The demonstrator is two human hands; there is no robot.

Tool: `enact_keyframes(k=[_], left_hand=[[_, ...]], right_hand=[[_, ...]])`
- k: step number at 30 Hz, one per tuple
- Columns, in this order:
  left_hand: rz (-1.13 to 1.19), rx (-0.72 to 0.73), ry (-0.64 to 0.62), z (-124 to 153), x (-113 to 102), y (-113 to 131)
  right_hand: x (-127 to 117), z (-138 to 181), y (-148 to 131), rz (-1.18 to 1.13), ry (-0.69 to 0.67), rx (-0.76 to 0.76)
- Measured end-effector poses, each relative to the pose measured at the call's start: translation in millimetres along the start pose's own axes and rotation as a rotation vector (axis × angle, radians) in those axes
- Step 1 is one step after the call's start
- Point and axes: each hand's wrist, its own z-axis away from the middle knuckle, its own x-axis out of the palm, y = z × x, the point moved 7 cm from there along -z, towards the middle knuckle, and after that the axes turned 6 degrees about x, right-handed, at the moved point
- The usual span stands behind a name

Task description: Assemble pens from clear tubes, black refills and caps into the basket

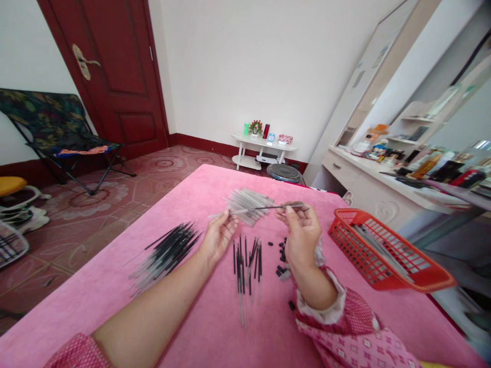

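A thin pen refill [264, 207], dark toward the right and translucent toward the left, stretches level between my two hands above the table. My left hand [219, 234] pinches its translucent end. Around the dark end my right hand [301, 230] has its fingers closed; what lies inside them is partly hidden. Behind the refill is a pile of clear tubes [249, 197]. Several black refills [247, 260] lie loosely side by side between my forearms. Left of my left hand, a thick bundle of black refills [174, 245] rests on the cloth. Small black caps [283, 254] are scattered beside my right wrist.
Pink cloth [207, 186] covers the table. At its right stands a red plastic basket [351, 255] with grey tubes [379, 248] inside. A stool [284, 173] is beyond the far edge. A dresser [364, 171] crowded with bottles borders the right side; a folding chair [49, 122] stands left.
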Motion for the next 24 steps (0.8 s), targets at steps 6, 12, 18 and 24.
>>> enact_keyframes(k=[6,12,18,24], left_hand=[[-0.012,-0.015,-0.004,1,1,-1],[-0.008,-0.026,0.011,2,2,-1],[0.000,-0.044,-0.006,4,4,-2],[-0.100,-0.159,-0.114,11,12,-11]], right_hand=[[0,-1,6,-0.052,-0.029,0.035],[-1,-2,12,-0.078,-0.036,0.056],[2,0,16,-0.033,-0.073,0.083],[19,2,19,0.133,-0.273,0.116]])
